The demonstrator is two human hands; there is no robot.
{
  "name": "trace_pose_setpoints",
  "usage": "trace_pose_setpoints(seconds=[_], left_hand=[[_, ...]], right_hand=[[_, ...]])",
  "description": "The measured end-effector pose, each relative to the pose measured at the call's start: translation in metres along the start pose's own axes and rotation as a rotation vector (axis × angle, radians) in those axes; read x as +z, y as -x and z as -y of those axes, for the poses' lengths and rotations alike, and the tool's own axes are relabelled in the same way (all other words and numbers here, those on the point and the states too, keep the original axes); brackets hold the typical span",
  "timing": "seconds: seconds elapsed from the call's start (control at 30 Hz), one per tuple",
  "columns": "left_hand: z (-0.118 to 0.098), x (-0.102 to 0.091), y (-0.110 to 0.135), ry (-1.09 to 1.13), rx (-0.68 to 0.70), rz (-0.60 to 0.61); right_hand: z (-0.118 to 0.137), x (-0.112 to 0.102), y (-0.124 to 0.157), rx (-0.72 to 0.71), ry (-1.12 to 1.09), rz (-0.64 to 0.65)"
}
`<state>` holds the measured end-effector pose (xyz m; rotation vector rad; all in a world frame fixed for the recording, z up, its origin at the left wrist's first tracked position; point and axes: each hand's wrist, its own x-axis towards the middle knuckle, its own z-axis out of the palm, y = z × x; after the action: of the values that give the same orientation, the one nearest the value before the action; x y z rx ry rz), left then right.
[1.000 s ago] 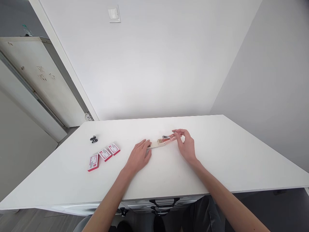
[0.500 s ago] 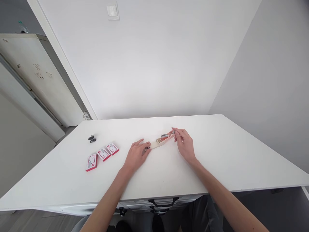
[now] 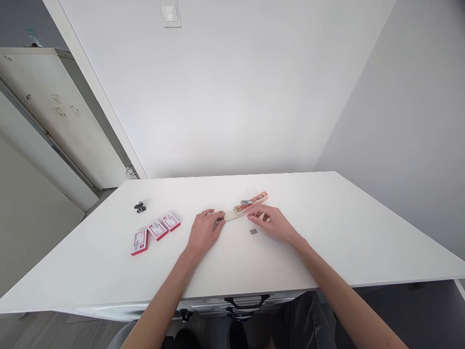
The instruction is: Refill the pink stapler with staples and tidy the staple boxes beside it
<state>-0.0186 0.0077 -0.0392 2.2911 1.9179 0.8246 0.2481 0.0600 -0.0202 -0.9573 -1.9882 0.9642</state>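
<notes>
A long, narrow compartment box (image 3: 262,198), pink at its far right end and cream at its left, lies slantwise on the white table. Small metal pieces sit in its compartments, with a silver metal part (image 3: 246,202) across the middle. My left hand (image 3: 205,230) is closed on the cream end; a dark patterned spot shows beside its fingertips. At the near side of the box is my right hand (image 3: 271,222), fingers loosely bent and apart, with nothing visible in them. Just below its fingertips a small grey block (image 3: 253,231), like a strip of staples, rests on the table.
To the left stand several things: three small white-and-red boxes (image 3: 157,230) in a slanting row, and a small black object (image 3: 140,207) behind them. The table (image 3: 327,232) meets a white wall at the back. Drawer handles (image 3: 247,301) show below its front edge.
My right hand has come from the pink end toward me and left. The grey block now lies on the table, let go by that hand. My left hand stays on the cream end.
</notes>
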Motion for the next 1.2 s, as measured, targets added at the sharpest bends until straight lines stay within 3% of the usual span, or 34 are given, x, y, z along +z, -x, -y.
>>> trace_pose_setpoints(seconds=[0.1,0.27,0.37,0.57,0.7,0.9,1.2], left_hand=[[0.001,0.001,0.0,0.004,-0.012,-0.009],[0.001,0.001,0.0,0.03,-0.013,0.001],[0.001,0.001,-0.001,0.043,-0.027,0.012],[-0.002,-0.002,-0.003,0.056,0.026,0.053],[-0.003,-0.004,-0.003,0.068,0.068,0.078],[-0.006,-0.005,-0.005,0.075,0.067,0.104],[-0.008,-0.006,-0.005,0.093,0.035,0.128]], right_hand=[[-0.005,-0.01,0.007,0.0,0.089,0.155],[-0.01,-0.013,0.015,-0.044,0.217,0.234],[-0.004,-0.011,0.013,-0.072,0.175,0.194],[0.007,-0.028,-0.016,-0.183,0.116,-0.14],[-0.001,-0.034,-0.03,-0.131,0.076,-0.09],[-0.011,-0.027,-0.027,-0.169,0.052,-0.024],[-0.015,-0.024,-0.025,-0.133,0.146,-0.033]])
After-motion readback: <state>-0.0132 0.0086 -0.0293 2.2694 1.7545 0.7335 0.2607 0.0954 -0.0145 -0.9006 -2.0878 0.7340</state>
